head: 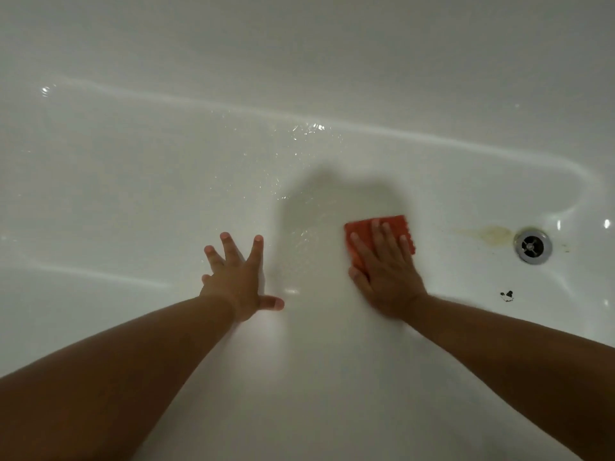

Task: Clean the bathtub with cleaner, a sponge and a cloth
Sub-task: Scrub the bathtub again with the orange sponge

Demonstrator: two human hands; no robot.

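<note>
The right fingers (377, 229) lie straight and close together, pressed flat on an orange sponge (361, 227). The right hand (386, 277) covers the sponge's near half, its thumb out to the left on the enamel and its forearm running back to the near right corner. The left fingers (228, 244) are spread wide and hold nothing. The left hand (233, 281) rests palm-down on the floor of the white bathtub (166, 194), thumb pointing right, arm stretched in from the near left.

The sponge sits on the tub floor right of centre, apart from the left hand. Further right are a yellowish stain (489, 234) and the chrome drain (532, 245), with a dark speck (507, 295) nearer. Water droplets (309, 128) glisten beyond the hands. Bare floor stretches left, and the far wall rises past the curved bottom edge.
</note>
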